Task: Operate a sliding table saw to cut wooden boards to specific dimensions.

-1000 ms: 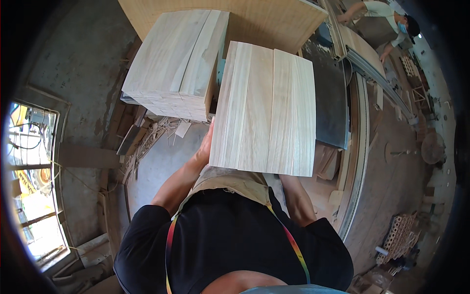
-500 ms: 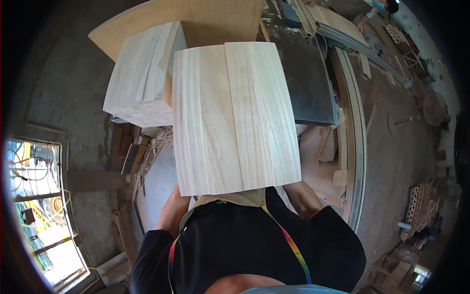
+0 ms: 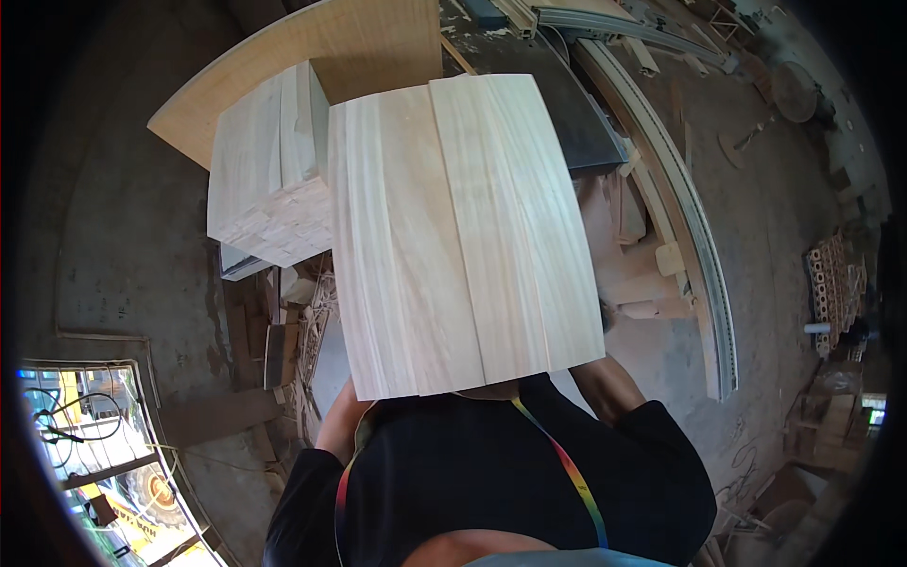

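Pale wooden boards (image 3: 463, 227), side by side with one seam stepped, lie across the front of my body. My left forearm (image 3: 342, 422) runs up under their near left corner. At the near right corner my right forearm (image 3: 605, 386) passes beneath the boards as well. Both hands are hidden under the wood, so no fingers show. The boards stay up against my chest, borne by the two arms. How deep the load is cannot be seen from above.
A block of stacked pale boards (image 3: 269, 156) stands at the left, before a large plywood panel (image 3: 312, 57). Right of it is a dark machine table (image 3: 590, 128) with a long metal rail (image 3: 704, 255). Wood scraps (image 3: 316, 312) litter the left. A barred window (image 3: 118, 454) is at lower left.
The surroundings have swung in view: the machine table slid up and left, the window dropped lower. The boards stay before me, slightly tilted. A person at the upper right has left the view.
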Available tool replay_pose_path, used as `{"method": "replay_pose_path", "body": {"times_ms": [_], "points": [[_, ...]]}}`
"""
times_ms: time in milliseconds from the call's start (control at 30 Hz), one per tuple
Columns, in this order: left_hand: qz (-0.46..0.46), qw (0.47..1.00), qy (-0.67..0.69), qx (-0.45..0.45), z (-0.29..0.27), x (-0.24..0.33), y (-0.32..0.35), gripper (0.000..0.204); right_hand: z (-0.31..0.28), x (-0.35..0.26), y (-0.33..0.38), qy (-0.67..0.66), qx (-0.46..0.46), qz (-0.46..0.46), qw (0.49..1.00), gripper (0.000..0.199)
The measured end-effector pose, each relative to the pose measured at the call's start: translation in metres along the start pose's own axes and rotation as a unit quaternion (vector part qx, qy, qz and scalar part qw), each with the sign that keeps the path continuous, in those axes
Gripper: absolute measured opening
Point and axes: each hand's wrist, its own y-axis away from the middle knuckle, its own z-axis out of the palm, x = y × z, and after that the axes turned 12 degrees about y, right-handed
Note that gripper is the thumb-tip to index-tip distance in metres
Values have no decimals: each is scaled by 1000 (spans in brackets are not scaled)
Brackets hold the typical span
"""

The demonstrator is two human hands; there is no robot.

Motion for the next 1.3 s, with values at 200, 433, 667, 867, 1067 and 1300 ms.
{"method": "replay_pose_path", "body": {"times_ms": [200, 433, 667, 867, 1067, 1300], "points": [[-1, 996, -59, -72, -4, 19, 3, 67, 30, 103, 71, -29, 194, -179, 964, 57], [-48, 985, -110, -120, -15, 10, 41, 67, -51, 172, 143, -56, 117, -293, 947, 58], [-143, 954, -200, -174, 16, -21, 62, 66, -6, 193, 198, 468, 490, -305, 669, 43], [-198, 917, -259, -228, 64, -39, 75, 66, 52, 198, 313, 299, 515, -397, 699, 37], [-247, 871, -315, -284, 136, -78, 76, 65, 48, 212, 434, 254, 571, -425, 655, 40], [-314, 783, -349, -408, 299, -218, 61, 65, 66, 240, 528, 205, 535, -547, 611, 53]]}}
